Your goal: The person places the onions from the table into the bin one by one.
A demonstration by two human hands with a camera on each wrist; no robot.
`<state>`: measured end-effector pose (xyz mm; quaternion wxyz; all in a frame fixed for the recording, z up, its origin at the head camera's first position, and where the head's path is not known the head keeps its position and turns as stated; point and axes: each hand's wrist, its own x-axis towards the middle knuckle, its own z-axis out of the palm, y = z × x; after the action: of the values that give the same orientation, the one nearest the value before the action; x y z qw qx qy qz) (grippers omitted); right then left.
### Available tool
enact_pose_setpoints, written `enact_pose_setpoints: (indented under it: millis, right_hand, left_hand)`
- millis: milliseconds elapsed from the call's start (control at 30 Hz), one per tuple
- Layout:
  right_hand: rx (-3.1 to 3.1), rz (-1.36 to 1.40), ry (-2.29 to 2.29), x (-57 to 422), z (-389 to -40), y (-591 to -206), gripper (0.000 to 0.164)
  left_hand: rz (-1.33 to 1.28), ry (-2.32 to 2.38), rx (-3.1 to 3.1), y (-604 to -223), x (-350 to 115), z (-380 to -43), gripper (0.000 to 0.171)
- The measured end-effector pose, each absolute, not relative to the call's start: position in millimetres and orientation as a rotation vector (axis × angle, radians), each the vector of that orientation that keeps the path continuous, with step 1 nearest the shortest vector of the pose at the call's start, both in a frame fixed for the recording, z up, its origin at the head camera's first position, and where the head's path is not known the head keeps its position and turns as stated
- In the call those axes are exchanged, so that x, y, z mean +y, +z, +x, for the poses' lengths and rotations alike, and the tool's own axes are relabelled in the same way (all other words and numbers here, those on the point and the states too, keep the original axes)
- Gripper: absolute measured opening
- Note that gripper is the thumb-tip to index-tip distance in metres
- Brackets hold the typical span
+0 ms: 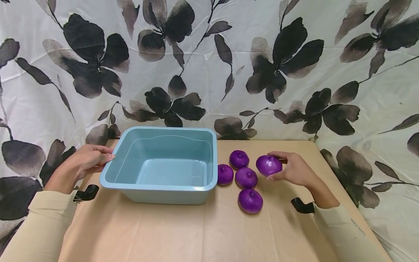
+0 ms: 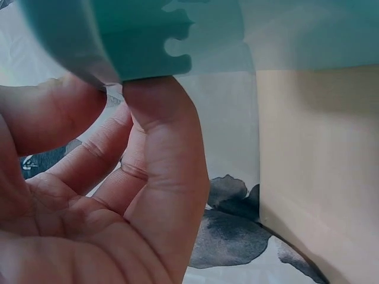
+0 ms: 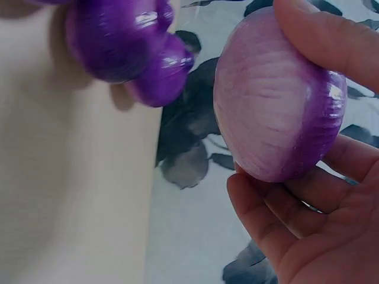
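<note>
A light blue plastic basin (image 1: 176,195) stands on the left half of the table, its inside bare. My left hand (image 1: 90,160) pinches the basin's left rim between thumb and fingers; the left wrist view shows the rim (image 2: 142,47) close up. On the right, my right hand (image 1: 296,169) grips a purple onion (image 1: 269,165) between thumb and fingertips, to the right of the other onions. In the right wrist view this onion (image 3: 272,100) has a pale, whitish-pink lower side and a glossy purple side. Several more purple onions (image 1: 246,178) lie clustered just right of the basin.
The wooden table (image 1: 163,233) has its back edge against a white cloth (image 1: 209,83) with dark flowers, which also hangs at both sides. One onion (image 1: 225,174) lies right beside the basin's right wall, and another (image 1: 250,201) is nearest the front.
</note>
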<state>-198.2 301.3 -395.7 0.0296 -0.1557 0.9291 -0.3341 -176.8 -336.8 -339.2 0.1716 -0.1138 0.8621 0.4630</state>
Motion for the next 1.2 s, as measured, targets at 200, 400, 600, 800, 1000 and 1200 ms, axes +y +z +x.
enact_pose_setpoints:
  millis: [200,400,600,800,1000,1200]
  right_hand:
    - [2.833,-0.536,-1.029,290.8,-198.5,-380.2,0.084]
    - [2.824,-0.613,-1.013,274.8,-199.3,-367.1,0.082]
    - [2.777,-0.673,-1.048,257.3,-204.8,-356.6,0.082]
    - [2.774,-0.733,-1.034,244.1,-208.7,-349.8,0.085]
    - [2.769,-0.769,-1.033,230.8,-210.5,-343.3,0.083]
    - [2.738,-0.815,-1.052,218.0,-213.9,-335.2,0.080]
  left_hand:
    - [-0.302,1.339,2.441,-339.6,-338.9,-175.6,0.052]
    - [-0.309,1.332,2.446,-342.7,-339.4,-174.0,0.050]
    - [-0.311,1.332,2.458,-342.4,-338.3,-173.3,0.049]
    - [-0.300,1.354,2.447,-344.1,-337.8,-172.2,0.049]
    - [-0.298,1.368,2.436,-343.2,-336.0,-169.6,0.046]
    - [-0.288,1.376,2.436,-341.2,-335.9,-170.4,0.047]
